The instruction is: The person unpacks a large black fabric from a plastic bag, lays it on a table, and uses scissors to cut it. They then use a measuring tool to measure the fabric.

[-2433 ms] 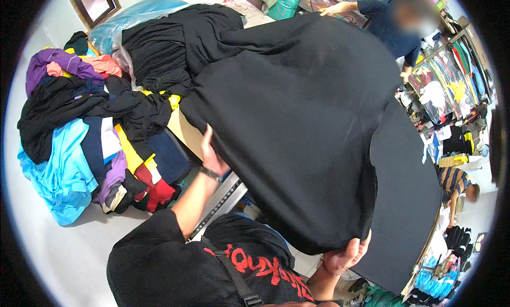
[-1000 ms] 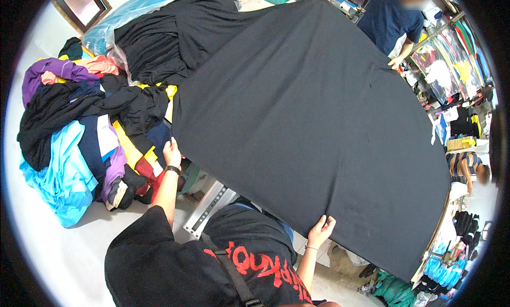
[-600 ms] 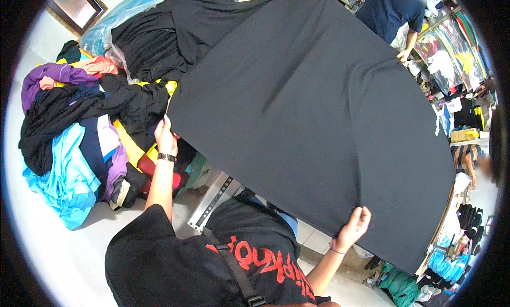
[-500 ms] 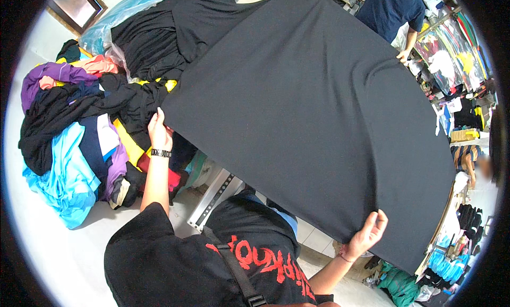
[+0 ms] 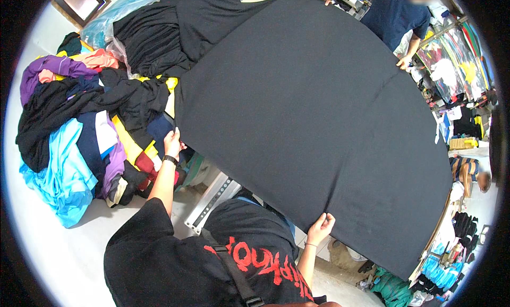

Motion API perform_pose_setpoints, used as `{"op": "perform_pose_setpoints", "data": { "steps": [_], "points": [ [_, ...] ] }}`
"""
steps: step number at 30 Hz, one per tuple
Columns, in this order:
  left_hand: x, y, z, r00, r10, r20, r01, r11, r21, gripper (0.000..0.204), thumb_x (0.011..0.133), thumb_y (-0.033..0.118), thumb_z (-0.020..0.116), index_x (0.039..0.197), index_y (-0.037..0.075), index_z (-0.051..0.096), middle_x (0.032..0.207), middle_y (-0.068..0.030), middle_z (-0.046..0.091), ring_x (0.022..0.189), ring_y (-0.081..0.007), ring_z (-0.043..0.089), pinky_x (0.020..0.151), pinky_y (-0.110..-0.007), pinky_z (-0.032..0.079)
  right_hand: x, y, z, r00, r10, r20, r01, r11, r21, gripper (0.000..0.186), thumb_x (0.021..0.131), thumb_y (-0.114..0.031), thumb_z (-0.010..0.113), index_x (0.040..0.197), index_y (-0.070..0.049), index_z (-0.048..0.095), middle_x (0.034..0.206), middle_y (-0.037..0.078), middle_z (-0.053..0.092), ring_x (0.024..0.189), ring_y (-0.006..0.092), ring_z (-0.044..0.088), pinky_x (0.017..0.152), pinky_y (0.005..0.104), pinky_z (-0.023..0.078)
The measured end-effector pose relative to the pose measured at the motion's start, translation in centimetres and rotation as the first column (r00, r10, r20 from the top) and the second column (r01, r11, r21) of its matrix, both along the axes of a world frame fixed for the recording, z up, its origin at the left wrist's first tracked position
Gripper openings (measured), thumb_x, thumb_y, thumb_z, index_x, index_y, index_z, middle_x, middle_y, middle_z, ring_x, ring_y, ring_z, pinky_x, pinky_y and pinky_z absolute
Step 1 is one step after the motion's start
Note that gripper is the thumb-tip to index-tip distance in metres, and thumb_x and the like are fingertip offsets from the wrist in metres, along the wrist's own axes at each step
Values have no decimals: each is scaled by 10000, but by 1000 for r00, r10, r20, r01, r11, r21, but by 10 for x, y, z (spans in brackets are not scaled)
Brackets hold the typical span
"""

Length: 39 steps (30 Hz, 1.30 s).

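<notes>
A wide sheet of black fabric (image 5: 297, 105) spreads out in front of me. My left hand (image 5: 172, 144) pinches its near left edge. Farther right along the same near edge, my right hand (image 5: 320, 228) grips the cloth, and a crease runs away from those fingers. Across the sheet a co-worker (image 5: 396, 17) in a dark blue top has both hands at the far edge. At the far left the sheet joins a gathered heap of black fabric (image 5: 159, 36).
A pile of mixed clothes and cloth (image 5: 58, 142) lies left of my left arm. Below the sheet shows a grey metal frame (image 5: 212, 200). Green bundled material (image 5: 392, 286) sits at the lower right. Shelves of goods (image 5: 451, 62) and another person (image 5: 466, 171) are at the right.
My right hand has moved left along the near edge, closer to my left hand. The left hand has shifted slightly right and nearer me. The sheet's folds have flattened.
</notes>
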<state>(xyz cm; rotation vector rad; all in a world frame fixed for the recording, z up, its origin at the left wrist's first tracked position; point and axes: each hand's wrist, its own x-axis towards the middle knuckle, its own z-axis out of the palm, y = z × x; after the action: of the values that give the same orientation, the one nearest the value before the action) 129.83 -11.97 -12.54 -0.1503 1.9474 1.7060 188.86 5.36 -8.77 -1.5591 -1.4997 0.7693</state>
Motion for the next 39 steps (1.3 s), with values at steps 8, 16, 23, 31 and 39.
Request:
{"op": "perform_pose_setpoints", "data": {
  "steps": [8,16,23,31,39],
  "points": [
    [-8,1,-28,1000,-9,-15,8,997,-77,336,1071,370,606,875,100,563,697,26,550,486,-69,542,461,-273,529,-5,-6,-2,967,-32,253,71,987,-147,229,1050,-142,639,1215,-8,553,727,12,493,618,77,425,571,258,383],
    [-15,1,-43,1000,-28,13,29,985,-167,303,1065,339,619,868,121,546,688,27,521,498,-80,554,455,-277,533,2,-16,-9,932,146,331,-157,988,5,188,978,-127,735,1113,0,706,839,41,621,678,118,490,620,278,436],
    [-17,6,-63,999,41,-28,-46,984,-175,327,1050,377,644,885,105,570,673,23,516,480,-86,528,431,-270,496,13,-18,-3,937,192,292,-163,979,-121,188,959,-122,751,1103,-2,735,931,85,714,707,149,570,657,296,486],
    [-10,10,-68,993,113,35,-105,979,-176,319,1037,400,659,1025,84,618,737,13,586,514,-90,553,459,-266,514,20,-21,5,972,212,101,-172,935,-311,317,917,-41,775,1226,-14,706,856,-25,512,730,69,455,662,223,429],
    [3,-11,-39,987,152,-49,-159,973,-170,282,1033,364,672,1129,104,621,801,16,628,558,-62,533,483,-238,490,36,-27,13,965,261,30,-225,881,-416,443,851,18,808,1273,-30,683,887,-26,539,764,72,506,725,217,472]
  ]
}}
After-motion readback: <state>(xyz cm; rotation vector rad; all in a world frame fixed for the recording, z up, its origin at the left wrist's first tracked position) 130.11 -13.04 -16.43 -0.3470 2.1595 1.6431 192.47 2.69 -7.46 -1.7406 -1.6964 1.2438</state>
